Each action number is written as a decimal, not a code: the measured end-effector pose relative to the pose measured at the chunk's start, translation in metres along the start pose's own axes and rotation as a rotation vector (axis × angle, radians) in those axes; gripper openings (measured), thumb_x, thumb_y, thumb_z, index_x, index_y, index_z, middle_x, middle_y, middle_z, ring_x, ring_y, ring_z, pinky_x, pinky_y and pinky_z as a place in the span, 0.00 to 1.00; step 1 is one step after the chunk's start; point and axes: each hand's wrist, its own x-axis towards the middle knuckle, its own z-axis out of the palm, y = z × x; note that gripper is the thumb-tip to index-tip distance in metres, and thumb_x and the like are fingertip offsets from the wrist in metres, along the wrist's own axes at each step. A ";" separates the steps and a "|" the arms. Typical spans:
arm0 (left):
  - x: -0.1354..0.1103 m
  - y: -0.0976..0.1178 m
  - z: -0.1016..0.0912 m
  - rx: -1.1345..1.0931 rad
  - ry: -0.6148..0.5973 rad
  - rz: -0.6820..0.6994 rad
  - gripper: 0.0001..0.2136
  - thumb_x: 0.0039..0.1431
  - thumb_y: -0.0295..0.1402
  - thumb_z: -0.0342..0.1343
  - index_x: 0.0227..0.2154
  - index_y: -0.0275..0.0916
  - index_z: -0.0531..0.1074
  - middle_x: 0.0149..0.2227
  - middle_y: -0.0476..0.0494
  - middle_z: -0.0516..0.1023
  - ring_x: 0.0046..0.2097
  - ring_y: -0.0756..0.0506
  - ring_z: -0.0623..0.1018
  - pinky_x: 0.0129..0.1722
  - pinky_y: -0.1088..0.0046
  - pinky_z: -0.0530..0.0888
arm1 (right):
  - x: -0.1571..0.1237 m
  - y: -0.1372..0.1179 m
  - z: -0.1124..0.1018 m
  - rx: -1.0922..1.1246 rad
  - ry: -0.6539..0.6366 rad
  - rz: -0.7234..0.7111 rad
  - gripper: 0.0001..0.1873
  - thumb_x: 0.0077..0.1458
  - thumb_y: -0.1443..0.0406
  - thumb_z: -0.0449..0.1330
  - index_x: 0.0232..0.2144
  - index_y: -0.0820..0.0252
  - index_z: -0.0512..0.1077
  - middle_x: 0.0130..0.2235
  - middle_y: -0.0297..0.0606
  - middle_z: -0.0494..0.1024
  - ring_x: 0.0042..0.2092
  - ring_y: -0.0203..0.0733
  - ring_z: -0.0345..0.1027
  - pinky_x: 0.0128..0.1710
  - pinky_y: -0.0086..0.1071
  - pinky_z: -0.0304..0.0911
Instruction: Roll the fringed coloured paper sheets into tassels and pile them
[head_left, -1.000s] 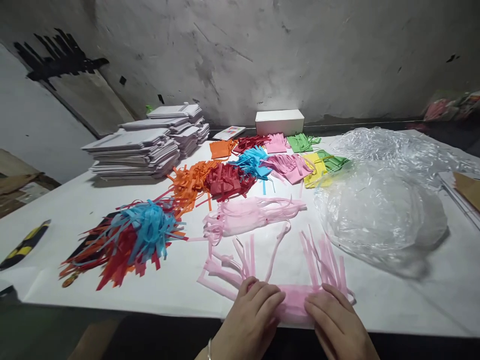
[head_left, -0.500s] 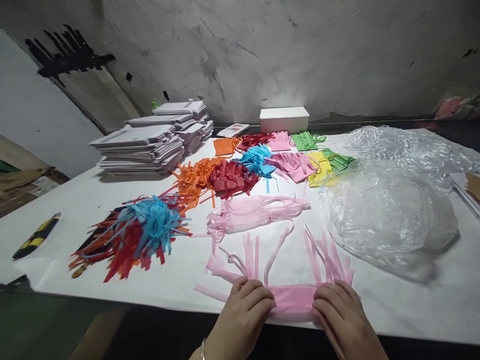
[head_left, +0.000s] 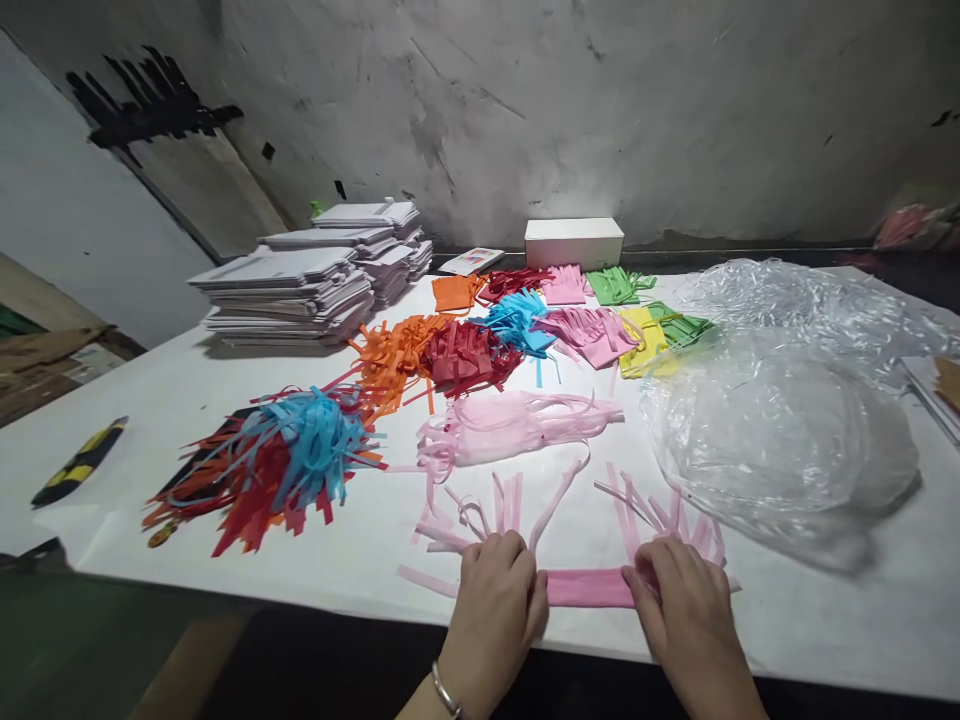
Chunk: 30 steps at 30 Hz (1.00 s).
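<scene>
A folded band of pink fringed tissue paper lies near the front edge of the white table, its cut strips fanning out beyond both hands. My left hand is closed on the band's left end, wearing a silver bangle at the wrist. Gripping the right end is my right hand, thumb toward the middle. Just behind lies a paler pink fringed piece, flat on the table. Some strips run between the two pink pieces. The fingertips of both hands are partly hidden.
To the left sits a heap of blue, red and orange fringe, with a black-yellow cutter beyond. Stacked white cards and a white box stand behind. Fringed bundles lie mid-table. A clear plastic bag is at right.
The pink band between my hands has become narrower and deeper pink, folded over. My right thumb has shifted up to its edge. The view has moved slightly.
</scene>
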 end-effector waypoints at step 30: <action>-0.016 0.000 -0.013 -0.343 -0.028 0.296 0.07 0.63 0.21 0.49 0.32 0.38 0.68 0.35 0.45 0.72 0.40 0.44 0.67 0.50 0.57 0.61 | -0.027 0.001 -0.023 0.214 -0.104 -0.252 0.08 0.59 0.70 0.59 0.40 0.54 0.73 0.43 0.37 0.77 0.47 0.40 0.71 0.61 0.40 0.48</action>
